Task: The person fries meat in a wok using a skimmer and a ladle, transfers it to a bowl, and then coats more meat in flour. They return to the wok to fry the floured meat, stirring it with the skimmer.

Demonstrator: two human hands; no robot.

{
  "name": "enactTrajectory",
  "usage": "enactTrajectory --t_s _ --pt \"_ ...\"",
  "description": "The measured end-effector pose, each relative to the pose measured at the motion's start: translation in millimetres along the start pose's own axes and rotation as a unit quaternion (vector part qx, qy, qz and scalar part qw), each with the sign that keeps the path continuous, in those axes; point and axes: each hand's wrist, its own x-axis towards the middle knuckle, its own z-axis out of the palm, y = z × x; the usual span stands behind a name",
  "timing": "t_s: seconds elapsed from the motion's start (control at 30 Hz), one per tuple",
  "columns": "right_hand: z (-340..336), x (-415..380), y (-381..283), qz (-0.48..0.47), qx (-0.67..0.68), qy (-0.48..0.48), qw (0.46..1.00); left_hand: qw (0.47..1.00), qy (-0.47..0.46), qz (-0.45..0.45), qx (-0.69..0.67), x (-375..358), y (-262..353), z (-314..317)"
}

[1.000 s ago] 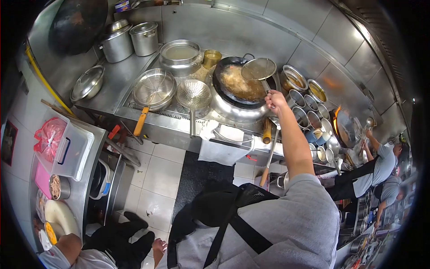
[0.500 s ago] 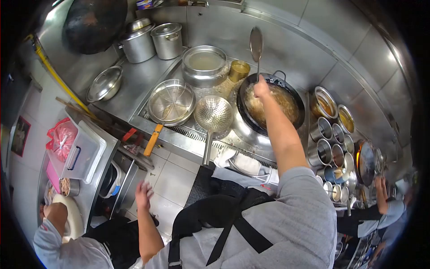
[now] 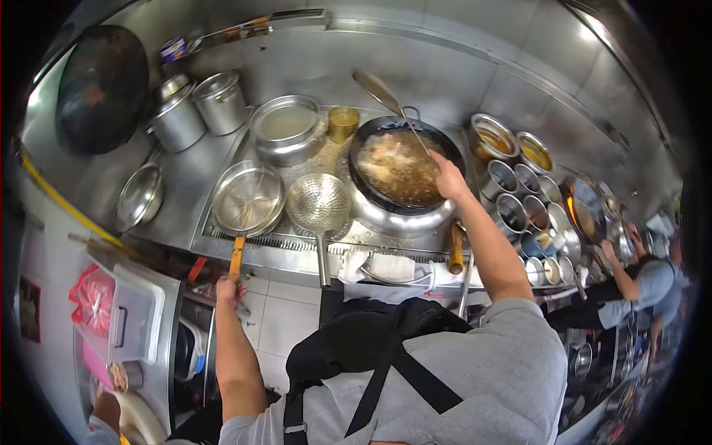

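My right hand (image 3: 448,178) is closed round the handle of a ladle (image 3: 377,90), its bowl raised past the far rim of a black wok (image 3: 356,167). Food fries in bubbling oil (image 3: 404,169) inside that wok. Down at the front edge, my left hand (image 3: 231,291) has its fingers wrapped round the end of the orange wooden handle of a wire-mesh strainer (image 3: 248,200). The mesh rests over a round metal pan. Between the strainer and the wok lies a perforated metal skimmer (image 3: 319,204), handle pointing toward me.
A large pot of liquid (image 3: 285,107) and a brass-coloured cup (image 3: 343,124) stand behind the skimmer. Sauce containers (image 3: 493,137) crowd the right side. A co-worker (image 3: 638,285) works at another flaming wok further right; another person's arm (image 3: 106,411) shows at lower left.
My left hand has moved forward from the open air and taken hold of the strainer's handle. The ladle has tilted left, still in my right hand. My view has shifted.
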Motion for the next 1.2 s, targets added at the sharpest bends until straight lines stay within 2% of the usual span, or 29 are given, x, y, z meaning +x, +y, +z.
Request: enactTrajectory --t_s 0.07,0.13,0.2,0.27,0.43,0.47,0.5,0.53,0.57,0.6,0.63,0.67,0.7,0.73,0.77,0.83,0.87,0.9,0.93,1.0,1.03,1.07,1.13,1.17,1.2 --pt "-20.1 -41.7 -8.0 0.118 -0.215 -0.065 0.967 0.975 -0.19 -0.056 -0.103 -13.9 16.7 14.5" --pt "-14.0 -76.6 -0.4 0.12 -0.277 -0.064 0.951 0.971 -0.207 -0.066 -0.101 -27.9 27.8 42.7" --pt "-0.2 -102.6 -1.8 0.135 -0.327 -0.095 0.93 0.913 -0.312 -0.027 -0.259 -30.6 28.5 68.6" --pt "16.1 -123.5 -4.6 0.137 -0.36 -0.113 0.916 0.906 -0.326 -0.03 -0.268 -66.7 49.1 89.2" --pt "-0.1 -154.6 -15.6 0.158 -0.358 -0.124 0.912 0.909 -0.361 0.095 -0.185 -123.7 79.5 139.5" --pt "-7.9 -159.9 -10.2 0.172 -0.319 -0.12 0.924 0.908 -0.357 0.136 -0.172 -128.8 85.1 152.5" --pt "-15.9 -163.6 -4.3 0.183 -0.28 -0.117 0.935 0.908 -0.358 0.14 -0.169 -132.5 93.4 164.6" --pt "-18.3 -168.7 7.8 0.181 -0.277 -0.114 0.937 0.909 -0.357 0.2 -0.08 -135.5 103.2 177.2" --pt "-14.6 -176.0 29.0 0.156 -0.202 -0.062 0.965 0.9 -0.35 0.257 0.011 -136.4 111.4 190.3" --pt "-13.8 -181.5 42.9 0.13 -0.125 -0.01 0.984 0.9 -0.348 0.261 0.012 -121.5 107.9 215.8" --pt "-19.6 -184.6 44.3 0.127 -0.124 -0.009 0.984 0.847 -0.231 0.469 0.1 -95.2 95.9 250.9" --pt "-26.8 -189.6 44.1 0.134 -0.046 0.03 0.989 0.737 -0.099 0.643 0.183 -83.0 91.0 274.4" --pt "-32.2 -197.4 47.8 0.143 0.033 0.067 0.987 0.738 -0.097 0.641 0.187 -106.7 102.3 281.6" --pt "-38.3 -204.8 53.8 0.144 0.036 0.062 0.987 0.779 -0.104 0.532 0.316 -151.5 120.1 286.0" --pt "-48.2 -208.7 60.7 0.154 0.083 0.081 0.981 0.796 -0.106 0.409 0.433 -183.1 129.1 294.8" --pt "-76.7 -221.1 46.8 0.166 0.173 0.119 0.963 0.789 -0.084 0.404 0.455 -201.1 118.4 319.8" --pt "-87.3 -229.0 50.2 0.165 0.177 0.117 0.963 0.781 -0.065 0.4 0.475 -204.2 111.8 331.0" --pt "-97.4 -237.6 58.6 0.202 0.238 0.116 0.943 0.758 -0.045 0.406 0.508 -192.3 97.0 345.0" --pt "-104.7 -246.6 70.4 0.24 0.298 0.114 0.917 0.757 -0.043 0.405 0.51 -189.7 85.8 351.0" --pt "-115.4 -262.1 90.0 0.234 0.292 0.096 0.922 0.72 -0.054 0.397 0.567 -191.7 63.9 357.0" --pt "-123.1 -270.1 90.2 0.254 0.374 0.061 0.89 0.712 -0.058 0.384 0.585 -213.2 63.3 350.9" --pt "-130.2 -275.4 87.5 0.273 0.452 0.025 0.849 0.712 -0.056 0.378 0.589 -211.4 55.4 350.1" --pt "-127.0 -273.5 79.3 0.282 0.484 0.025 0.828 0.766 -0.09 0.405 0.49 -199.6 39.8 338.9" --pt "-124.6 -270.6 79.1 0.278 0.518 0.004 0.809 0.781 -0.09 0.457 0.416 -203.8 37.5 322.8" --pt "-120.9 -264.7 75.5 0.272 0.55 -0.022 0.789 0.789 -0.079 0.445 0.416 -197.7 29.5 307.0"
